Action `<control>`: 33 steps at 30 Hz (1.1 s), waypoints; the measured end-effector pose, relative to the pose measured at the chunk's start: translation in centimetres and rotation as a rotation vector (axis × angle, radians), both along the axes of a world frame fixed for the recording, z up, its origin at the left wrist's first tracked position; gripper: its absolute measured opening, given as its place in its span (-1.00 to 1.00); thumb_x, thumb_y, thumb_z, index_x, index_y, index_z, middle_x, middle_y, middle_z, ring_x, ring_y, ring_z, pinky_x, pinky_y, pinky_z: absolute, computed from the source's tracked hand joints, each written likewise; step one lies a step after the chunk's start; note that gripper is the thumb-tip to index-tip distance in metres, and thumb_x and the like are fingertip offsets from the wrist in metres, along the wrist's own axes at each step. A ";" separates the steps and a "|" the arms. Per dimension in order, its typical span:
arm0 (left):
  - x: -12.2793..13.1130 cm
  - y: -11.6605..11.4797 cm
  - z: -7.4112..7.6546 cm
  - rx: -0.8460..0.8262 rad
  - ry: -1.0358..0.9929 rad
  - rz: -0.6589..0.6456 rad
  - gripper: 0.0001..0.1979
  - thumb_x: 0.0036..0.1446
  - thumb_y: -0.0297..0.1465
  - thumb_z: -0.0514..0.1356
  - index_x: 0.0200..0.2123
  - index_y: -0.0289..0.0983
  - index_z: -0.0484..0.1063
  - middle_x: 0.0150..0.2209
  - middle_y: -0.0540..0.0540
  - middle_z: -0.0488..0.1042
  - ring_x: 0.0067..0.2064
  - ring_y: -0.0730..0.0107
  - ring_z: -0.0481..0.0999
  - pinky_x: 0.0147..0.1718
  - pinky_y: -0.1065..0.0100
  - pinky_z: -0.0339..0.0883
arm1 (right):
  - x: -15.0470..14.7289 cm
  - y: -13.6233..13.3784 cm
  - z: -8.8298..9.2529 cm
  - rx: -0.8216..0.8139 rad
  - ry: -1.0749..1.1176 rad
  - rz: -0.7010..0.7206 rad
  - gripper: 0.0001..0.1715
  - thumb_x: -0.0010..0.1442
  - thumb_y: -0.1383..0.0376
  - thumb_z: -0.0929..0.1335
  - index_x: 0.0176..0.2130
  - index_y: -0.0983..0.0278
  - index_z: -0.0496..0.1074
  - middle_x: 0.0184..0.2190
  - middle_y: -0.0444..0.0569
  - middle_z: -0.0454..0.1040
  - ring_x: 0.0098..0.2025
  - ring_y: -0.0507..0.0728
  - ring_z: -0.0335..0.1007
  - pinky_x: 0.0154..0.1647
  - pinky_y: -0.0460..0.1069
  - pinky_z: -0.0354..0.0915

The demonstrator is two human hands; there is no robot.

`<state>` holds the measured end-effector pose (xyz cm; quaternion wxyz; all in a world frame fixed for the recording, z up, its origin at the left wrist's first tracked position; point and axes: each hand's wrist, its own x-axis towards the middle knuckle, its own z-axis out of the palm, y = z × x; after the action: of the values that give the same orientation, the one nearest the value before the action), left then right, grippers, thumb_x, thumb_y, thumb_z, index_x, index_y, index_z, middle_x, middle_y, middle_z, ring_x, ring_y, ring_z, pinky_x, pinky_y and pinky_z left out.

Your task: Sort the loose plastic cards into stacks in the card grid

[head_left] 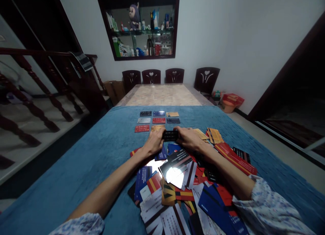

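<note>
While both my hands pinch the black card [170, 135] by its short ends, the thing to mind is alignment. My left hand [153, 143] has its fingertips curled onto the left end and my right hand [189, 139] onto the right end. Neither is spread open, and neither has anything else in it. The card sits between them, low over the blue cloth [96, 153]; whether it touches the cloth I cannot tell.

Just beyond my left knuckles lies a gold card [157, 127], with a red card [142, 128] further left. As I judge it, doing this well means squaring the long edge with those two, matching the gap used in the two rows of cards [158, 120] past my fingertips, and laying it flat before either end is let go.

Behind my wrists and under my forearms spreads a loose pile of cards [177, 180] — overlapping, some glaring under the light. The cloth covers the near part of a long stone-topped table [162, 94]. Well beyond the hands, four dark chairs [151, 76] stand at its far end, below a wall cabinet [142, 25] of bottles. Off past my left arm runs a wooden stair railing [38, 92].
</note>
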<state>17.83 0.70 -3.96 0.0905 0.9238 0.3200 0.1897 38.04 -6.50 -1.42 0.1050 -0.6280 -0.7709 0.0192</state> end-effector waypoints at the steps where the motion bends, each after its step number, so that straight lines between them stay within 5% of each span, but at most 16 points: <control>1: 0.0 0.0 0.0 -0.004 -0.009 0.001 -0.54 0.08 -0.58 0.08 0.08 -0.26 0.25 0.00 -0.24 0.49 0.05 0.03 0.46 -0.01 0.07 0.29 | 0.0 0.0 -0.1 0.008 0.008 0.000 -0.49 0.19 0.35 0.33 0.13 0.28 0.25 -0.06 0.11 0.54 -0.02 0.24 0.43 -0.08 0.04 0.11; 18: -0.4 0.4 0.6 -0.058 -0.091 -0.043 -0.34 0.02 -0.53 0.21 0.22 -0.27 0.19 0.20 -0.32 0.36 0.23 -0.09 0.29 0.13 -0.16 0.17 | 0.3 0.2 -0.2 0.126 -0.086 -0.003 -0.40 0.17 0.28 0.36 0.18 0.30 0.29 0.03 0.18 0.42 0.08 0.30 0.26 -0.02 0.11 0.11; 33: -0.9 -0.4 2.8 -0.052 0.053 0.053 -0.46 0.08 -0.48 0.22 0.16 -0.22 0.27 0.12 -0.24 0.32 0.16 0.01 0.28 0.09 -0.06 0.20 | 0.4 0.3 0.4 0.129 -0.170 0.035 -0.40 0.20 0.15 0.38 0.19 0.25 0.33 0.10 0.20 0.36 0.09 0.33 0.19 -0.06 0.12 0.14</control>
<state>16.97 0.35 -1.18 0.1007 0.9171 0.3515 0.1590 38.44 -6.21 -1.01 0.0790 -0.6056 -0.7876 -0.0818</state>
